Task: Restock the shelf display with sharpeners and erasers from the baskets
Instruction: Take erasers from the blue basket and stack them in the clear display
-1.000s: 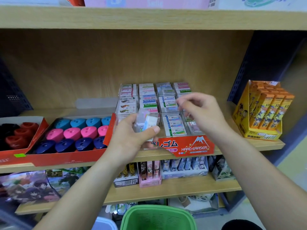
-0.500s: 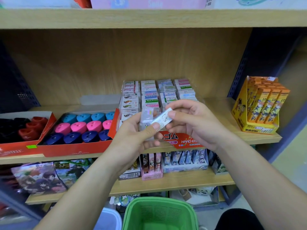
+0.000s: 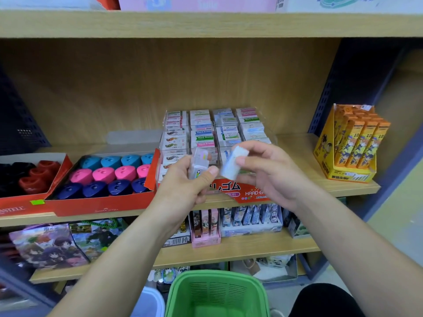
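**Both hands hold erasers in front of the display**

Head view: the left hand (image 3: 187, 188) is raised before the middle shelf (image 3: 295, 147), its fingers and thumb curled round a small stack of wrapped erasers (image 3: 198, 163) that stands upright in its grip. Just beside it, the right hand (image 3: 270, 177) pinches a single pale eraser (image 3: 233, 163) between thumb and fingers, tilted, with its upper end clear of the fingertips. The two lots of erasers are close together but apart.

Behind the hands sits the clear tiered eraser display (image 3: 212, 133), its rows filled with wrapped erasers and a red label across its front. To its left, touching it, a red tray (image 3: 100, 202) holds rows of blue, pink and navy sharpeners (image 3: 107, 177); a second red tray (image 3: 13, 202) further left holds red and black ones. An orange display box (image 3: 352, 143) stands well apart at the right end of the shelf. Below, between the forearms, the rim of a green basket (image 3: 215, 277) shows
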The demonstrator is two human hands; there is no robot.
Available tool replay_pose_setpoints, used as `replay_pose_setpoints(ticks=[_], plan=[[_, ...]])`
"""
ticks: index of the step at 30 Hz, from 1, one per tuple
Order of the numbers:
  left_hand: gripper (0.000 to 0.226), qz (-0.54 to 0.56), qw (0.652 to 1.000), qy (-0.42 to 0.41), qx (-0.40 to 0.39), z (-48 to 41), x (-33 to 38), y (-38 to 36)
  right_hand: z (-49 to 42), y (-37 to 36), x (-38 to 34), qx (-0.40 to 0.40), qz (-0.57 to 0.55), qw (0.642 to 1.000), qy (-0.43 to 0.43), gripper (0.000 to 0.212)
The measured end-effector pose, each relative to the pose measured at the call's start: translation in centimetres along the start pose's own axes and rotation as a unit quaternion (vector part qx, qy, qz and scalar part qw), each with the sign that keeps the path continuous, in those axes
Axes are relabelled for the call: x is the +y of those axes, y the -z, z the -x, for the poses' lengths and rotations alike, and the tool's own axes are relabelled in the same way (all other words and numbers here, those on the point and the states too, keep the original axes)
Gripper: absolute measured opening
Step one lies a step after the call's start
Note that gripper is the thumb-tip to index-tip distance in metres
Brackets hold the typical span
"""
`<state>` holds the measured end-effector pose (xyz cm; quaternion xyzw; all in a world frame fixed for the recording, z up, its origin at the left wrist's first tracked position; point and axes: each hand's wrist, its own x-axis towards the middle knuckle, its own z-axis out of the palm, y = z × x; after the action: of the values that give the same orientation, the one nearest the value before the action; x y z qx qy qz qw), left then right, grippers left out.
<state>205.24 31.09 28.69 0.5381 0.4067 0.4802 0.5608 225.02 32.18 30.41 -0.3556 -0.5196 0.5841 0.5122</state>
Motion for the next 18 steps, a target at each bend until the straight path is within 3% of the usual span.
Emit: replay_pose_setpoints(ticks=[3,6,9,13,18], plan=[[0.016,-0.016,0.999,0.023,0.016,-0.5,0.0,0.3,-0.6,1.9,-0.7,0.050,-0.006,0.999,-0.006,0.026],[0.017,-0.050,0.999,0.002,0.009,-1.0,0.4,0.9,-2.1,4.4,-1.8,0.142,0.095,0.985,0.017,0.032],[0.017,-0.086,0.996,-0.013,0.013,-1.3,0.7,1.5,-4.6,6.9,-2.5,0.211,0.187,0.957,0.062,0.024],[0.019,-0.088,0.996,-0.012,0.013,-1.7,0.8,1.7,-8.2,8.6,-2.5,0.216,0.337,0.914,0.073,0.009],[0.031,-0.101,0.995,-0.022,0.011,-2.5,0.5,2.0,-10.9,9.0,-2.0,0.187,0.487,0.847,0.104,0.010]])
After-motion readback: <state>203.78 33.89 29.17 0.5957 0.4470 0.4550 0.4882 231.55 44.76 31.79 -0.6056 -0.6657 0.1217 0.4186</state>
